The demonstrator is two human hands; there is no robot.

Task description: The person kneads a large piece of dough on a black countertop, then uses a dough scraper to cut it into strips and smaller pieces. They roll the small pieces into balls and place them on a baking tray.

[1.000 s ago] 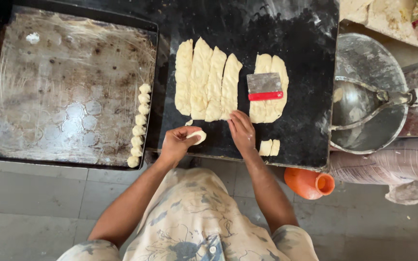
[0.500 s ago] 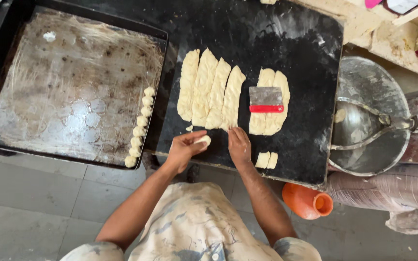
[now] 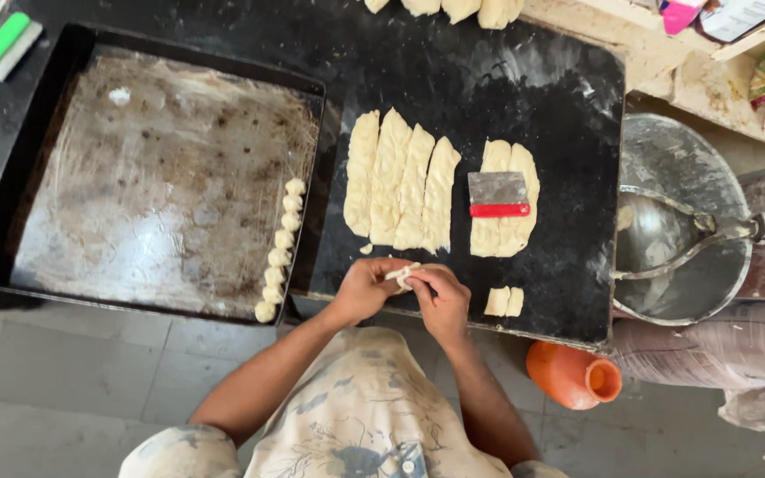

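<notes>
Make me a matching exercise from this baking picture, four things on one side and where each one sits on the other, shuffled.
Things:
1. scraper
2. shaped dough pieces
3. orange jug
4. small dough piece

Places:
A. on the floor
B. between both hands
C. lying on cut dough strips
D. lined along the baking tray's right edge

Pairs: 1-C, 2-D, 3-A, 4-B

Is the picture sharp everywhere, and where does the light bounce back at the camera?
Head view: sharp across the black floured work board and the cut strips of pale dough; soft glare sits on the worn dark metal baking tray and the shiny steel bowl; both the left hand and right hand, pinching a small dough piece, look only slightly soft; shadows are faint.
</notes>
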